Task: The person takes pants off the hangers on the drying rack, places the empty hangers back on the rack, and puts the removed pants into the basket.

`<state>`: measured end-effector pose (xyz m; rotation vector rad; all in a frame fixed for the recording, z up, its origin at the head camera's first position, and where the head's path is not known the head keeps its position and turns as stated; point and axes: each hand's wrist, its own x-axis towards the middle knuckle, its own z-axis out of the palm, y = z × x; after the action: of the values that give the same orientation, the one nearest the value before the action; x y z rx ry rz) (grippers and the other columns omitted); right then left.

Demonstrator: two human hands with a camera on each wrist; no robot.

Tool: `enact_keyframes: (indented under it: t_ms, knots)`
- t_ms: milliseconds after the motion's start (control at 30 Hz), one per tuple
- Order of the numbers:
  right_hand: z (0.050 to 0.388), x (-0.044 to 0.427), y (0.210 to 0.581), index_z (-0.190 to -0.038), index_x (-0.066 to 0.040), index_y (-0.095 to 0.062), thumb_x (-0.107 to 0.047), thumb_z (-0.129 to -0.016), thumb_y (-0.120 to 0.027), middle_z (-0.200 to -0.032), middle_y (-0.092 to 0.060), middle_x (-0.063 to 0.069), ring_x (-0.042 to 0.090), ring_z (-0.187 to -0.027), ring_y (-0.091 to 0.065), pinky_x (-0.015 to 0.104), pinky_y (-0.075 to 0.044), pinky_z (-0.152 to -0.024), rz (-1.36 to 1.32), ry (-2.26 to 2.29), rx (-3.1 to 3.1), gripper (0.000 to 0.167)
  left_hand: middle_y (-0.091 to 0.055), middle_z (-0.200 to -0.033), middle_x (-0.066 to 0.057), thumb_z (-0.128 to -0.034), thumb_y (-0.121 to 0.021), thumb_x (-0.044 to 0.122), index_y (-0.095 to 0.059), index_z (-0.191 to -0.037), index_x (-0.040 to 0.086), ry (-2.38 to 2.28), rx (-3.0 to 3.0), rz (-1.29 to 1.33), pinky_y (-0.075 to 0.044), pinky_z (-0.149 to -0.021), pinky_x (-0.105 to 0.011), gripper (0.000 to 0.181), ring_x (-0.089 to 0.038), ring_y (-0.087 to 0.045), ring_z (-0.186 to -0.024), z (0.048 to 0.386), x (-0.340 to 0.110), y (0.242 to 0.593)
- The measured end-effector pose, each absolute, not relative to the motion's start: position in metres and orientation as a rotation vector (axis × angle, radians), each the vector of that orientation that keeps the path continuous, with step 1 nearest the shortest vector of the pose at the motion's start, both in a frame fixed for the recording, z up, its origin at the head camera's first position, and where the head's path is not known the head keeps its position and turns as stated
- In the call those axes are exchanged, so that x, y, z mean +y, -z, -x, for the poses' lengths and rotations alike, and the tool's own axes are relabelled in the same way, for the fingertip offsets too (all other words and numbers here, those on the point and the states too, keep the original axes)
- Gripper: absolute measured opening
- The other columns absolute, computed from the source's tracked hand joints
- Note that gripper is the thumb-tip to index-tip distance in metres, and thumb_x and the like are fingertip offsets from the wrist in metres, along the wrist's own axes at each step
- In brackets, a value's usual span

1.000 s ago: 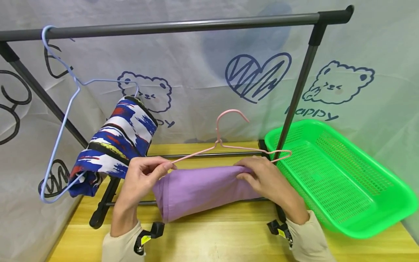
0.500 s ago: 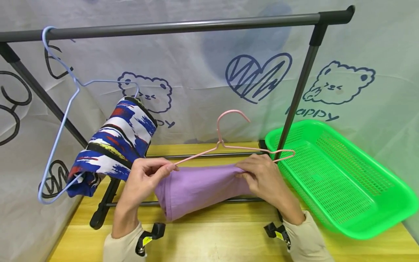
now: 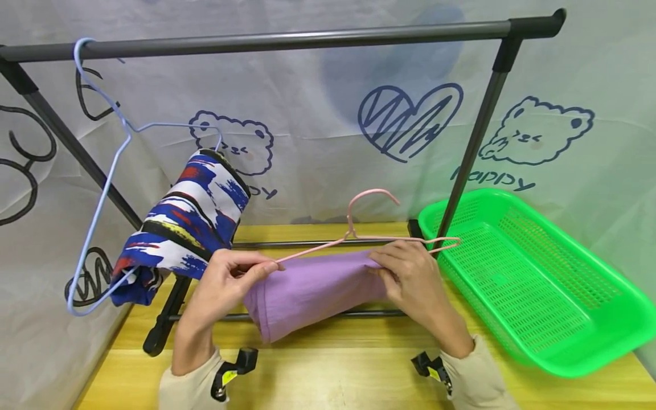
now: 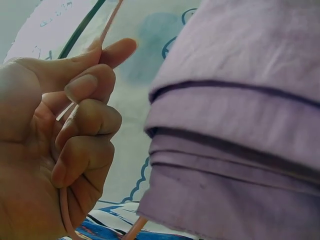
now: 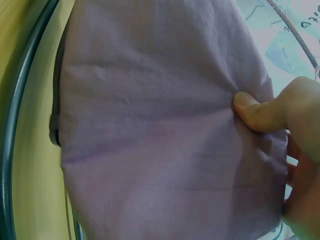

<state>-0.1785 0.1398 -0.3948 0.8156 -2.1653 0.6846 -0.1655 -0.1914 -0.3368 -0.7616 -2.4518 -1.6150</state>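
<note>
A yellow wooden table (image 3: 307, 378) is carrying a dark metal rack (image 3: 297, 40), a green plastic basket (image 3: 533, 285) is sitting at right, folded purple cloth (image 3: 315, 293) is hanging below the arms of a pink wire hanger (image 3: 351, 233), the left hand (image 3: 225, 285) is gripping the hanger, fingers curled, the right hand (image 3: 414, 282) is pinching the cloth.

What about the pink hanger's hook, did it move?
Yes: the pink hanger's hook sits lower now, farther below the heart drawing in the head view.

Beige long sleeves (image 3: 187, 384) end behind the bare left hand (image 3: 222, 282) and right hand (image 3: 410, 272); each black wrist mount (image 3: 246, 361) bears a yellow label (image 3: 229, 377) and shiny metal (image 3: 220, 392).
</note>
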Motion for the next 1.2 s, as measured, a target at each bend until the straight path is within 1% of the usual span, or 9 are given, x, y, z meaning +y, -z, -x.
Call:
enact_keyframes:
  t_ms: [100, 233, 367, 500, 667, 767, 900, 1100, 1200]
  knots:
    - [0.175, 0.137, 0.393, -0.101, -0.002, -0.08, 0.006, -0.081, -0.065, -0.1, -0.077, 0.01, 0.03, -0.093, -0.07, 0.049, -0.052, -0.086, -0.779, -0.666, -2.15, 0.026, -0.078, -0.095, -0.002, -0.096, -0.071, 0.005, -0.082, -0.097, 0.008, 1.602, -2.476, 0.725, -0.055, -0.07, -0.027, 0.011, -0.02, -0.068, -0.08, 0.166, -0.189, 0.335]
    - [0.17, 0.132, 0.389, -0.102, -0.002, -0.08, 0.005, -0.083, -0.063, -0.097, -0.076, 0.011, 0.032, -0.089, -0.068, 0.046, -0.053, -0.079, -0.733, -0.615, -2.138, 0.026, -0.078, -0.094, -0.004, -0.0955, -0.072, 0.005, -0.082, -0.098, 0.007, 1.586, -2.502, 0.715, -0.057, -0.068, -0.029, 0.011, -0.02, -0.068, -0.077, 0.165, -0.188, 0.335]
    - [0.164, 0.126, 0.386, -0.101, -0.002, -0.079, 0.007, -0.083, -0.064, -0.095, -0.075, 0.011, 0.032, -0.088, -0.068, 0.045, -0.056, -0.077, -0.692, -0.581, -2.103, 0.026, -0.078, -0.094, -0.005, -0.0937, -0.074, 0.005, -0.082, -0.098, 0.006, 1.539, -2.494, 0.699, -0.058, -0.066, -0.03, 0.009, -0.019, -0.069, -0.075, 0.167, -0.186, 0.339]
    - [0.16, 0.122, 0.381, -0.1, -0.001, -0.078, 0.008, -0.084, -0.06, -0.095, -0.075, 0.012, 0.034, -0.089, -0.069, 0.047, -0.056, -0.074, -0.672, -0.568, -2.009, 0.026, -0.078, -0.094, -0.004, -0.0926, -0.076, 0.006, -0.083, -0.098, 0.006, 1.463, -2.47, 0.658, -0.057, -0.069, -0.026, 0.008, -0.017, -0.071, -0.079, 0.172, -0.183, 0.343]
    - [0.158, 0.12, 0.372, -0.097, 0.002, -0.078, 0.008, -0.087, -0.053, -0.093, -0.074, 0.014, 0.036, -0.084, -0.068, 0.047, -0.051, -0.066, -0.641, -0.578, -1.879, 0.027, -0.078, -0.095, -0.003, -0.0931, -0.076, 0.006, -0.083, -0.099, 0.007, 1.458, -2.427, 0.648, -0.056, -0.074, -0.02, 0.009, -0.016, -0.072, -0.084, 0.175, -0.178, 0.348]
    - [0.156, 0.119, 0.367, -0.096, 0.002, -0.078, 0.009, -0.085, -0.052, -0.092, -0.073, 0.015, 0.038, -0.082, -0.067, 0.047, -0.049, -0.063, -0.642, -0.588, -1.813, 0.029, -0.078, -0.095, -0.003, -0.093, -0.076, 0.005, -0.083, -0.1, 0.007, 1.454, -2.388, 0.67, -0.056, -0.075, -0.02, 0.01, -0.017, -0.073, -0.085, 0.175, -0.175, 0.349]
    - [0.152, 0.115, 0.362, -0.096, 0.003, -0.077, 0.012, -0.081, -0.05, -0.092, -0.073, 0.017, 0.04, -0.08, -0.066, 0.049, -0.05, -0.064, -0.652, -0.596, -1.744, 0.032, -0.079, -0.094, -0.003, -0.0916, -0.077, 0.005, -0.083, -0.098, 0.008, 1.371, -2.341, 0.696, -0.057, -0.073, -0.019, 0.009, -0.017, -0.075, -0.084, 0.172, -0.167, 0.35]
    - [0.147, 0.107, 0.357, -0.096, 0.002, -0.077, 0.015, -0.079, -0.048, -0.091, -0.073, 0.016, 0.038, -0.076, -0.064, 0.046, -0.047, -0.061, -0.628, -0.604, -1.695, 0.035, -0.079, -0.092, -0.004, -0.0894, -0.079, 0.003, -0.083, -0.097, 0.006, 1.35, -2.27, 0.658, -0.056, -0.07, -0.018, 0.009, -0.017, -0.075, -0.082, 0.174, -0.159, 0.35]
    - [0.147, 0.104, 0.357, -0.095, 0.003, -0.077, 0.016, -0.078, -0.049, -0.091, -0.072, 0.017, 0.038, -0.075, -0.064, 0.046, -0.048, -0.061, -0.626, -0.616, -1.676, 0.035, -0.078, -0.091, -0.005, -0.0885, -0.079, 0.001, -0.083, -0.097, 0.004, 1.354, -2.246, 0.64, -0.056, -0.068, -0.017, 0.01, -0.017, -0.074, -0.08, 0.176, -0.159, 0.351]
